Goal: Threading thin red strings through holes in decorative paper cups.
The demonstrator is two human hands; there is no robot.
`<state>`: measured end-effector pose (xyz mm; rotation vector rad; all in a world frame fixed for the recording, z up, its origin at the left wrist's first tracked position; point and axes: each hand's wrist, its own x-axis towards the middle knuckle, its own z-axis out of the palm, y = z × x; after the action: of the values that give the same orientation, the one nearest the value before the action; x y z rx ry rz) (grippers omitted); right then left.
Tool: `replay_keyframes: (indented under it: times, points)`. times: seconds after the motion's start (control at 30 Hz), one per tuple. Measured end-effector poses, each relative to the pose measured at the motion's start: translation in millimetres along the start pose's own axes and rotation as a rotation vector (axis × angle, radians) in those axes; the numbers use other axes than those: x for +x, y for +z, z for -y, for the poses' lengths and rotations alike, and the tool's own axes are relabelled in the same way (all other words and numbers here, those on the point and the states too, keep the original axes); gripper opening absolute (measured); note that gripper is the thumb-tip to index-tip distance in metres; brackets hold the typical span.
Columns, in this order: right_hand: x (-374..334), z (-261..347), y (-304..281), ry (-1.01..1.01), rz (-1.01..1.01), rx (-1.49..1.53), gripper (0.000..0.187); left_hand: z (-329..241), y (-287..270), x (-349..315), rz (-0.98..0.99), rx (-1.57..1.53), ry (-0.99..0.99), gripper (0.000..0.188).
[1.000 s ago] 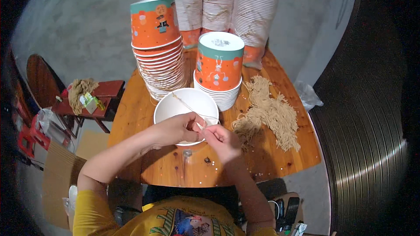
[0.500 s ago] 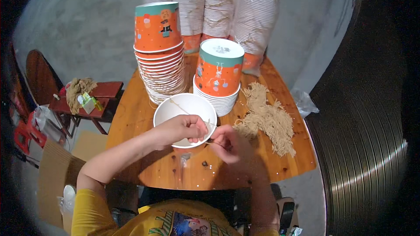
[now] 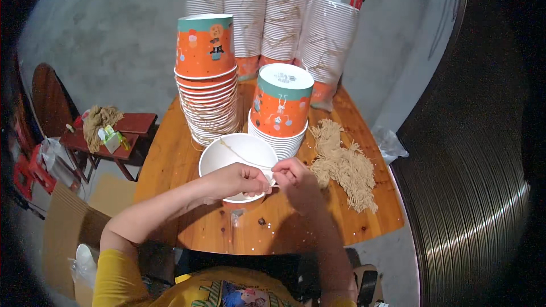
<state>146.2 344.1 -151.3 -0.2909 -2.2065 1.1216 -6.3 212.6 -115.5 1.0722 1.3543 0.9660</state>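
Grainy brown wood makes up the tabletop [image 3: 165, 162], which fills the middle of the frame. At its centre, a thin tan cord [image 3: 244, 161] slants down across the mouth of a white-lined bowl [image 3: 250, 146] toward the fingers. The left hand [image 3: 242, 181] reaches over the bowl's near rim, its grip closed with thumb against fingers on the cord. Just right of it, the right hand [image 3: 294, 182] has its grip pinched shut on the cord too; the strand's exact path between the fingertips is too small to make out.

Directly behind the bowl, slightly right of centre, stands a short stack of upturned bowls [image 3: 280, 105], orange and green with a white base on top. Behind and left rises a taller stack [image 3: 206, 48] of the same kind, tan cord strung around its rims. Right of the hands, a loose heap of tan cords [image 3: 347, 165] lies on the wood. Near the top of the frame, tall stacks in clear plastic [image 3: 330, 40] line the far edge. Beyond them is a grey wall [image 3: 119, 40], and a dark ribbed surface [image 3: 478, 204] curves down the right side.
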Motion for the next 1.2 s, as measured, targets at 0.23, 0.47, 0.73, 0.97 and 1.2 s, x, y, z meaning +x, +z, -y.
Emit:
replay_keyframes:
  times: [0.23,0.47,0.73,0.97,1.2]
  points:
    - [-24,0,2,-0.130,-0.016,0.351,0.013,-1,2,2,0.016,-0.031,0.020,0.013]
    - [-26,0,2,-0.459,-0.145,-0.360,0.017,-4,7,5,0.005,-0.099,-0.034,0.008]
    - [-28,26,22,-0.403,-0.113,-0.144,0.018,-2,5,7,0.056,-0.219,-0.068,0.006]
    - [-32,29,8,0.055,-0.172,0.194,0.008,-9,5,-1,0.046,-0.291,-0.034,0.017]
    - [-29,15,2,-0.145,-0.130,-0.001,0.007,-5,10,2,-0.001,-0.225,0.019,0.015]
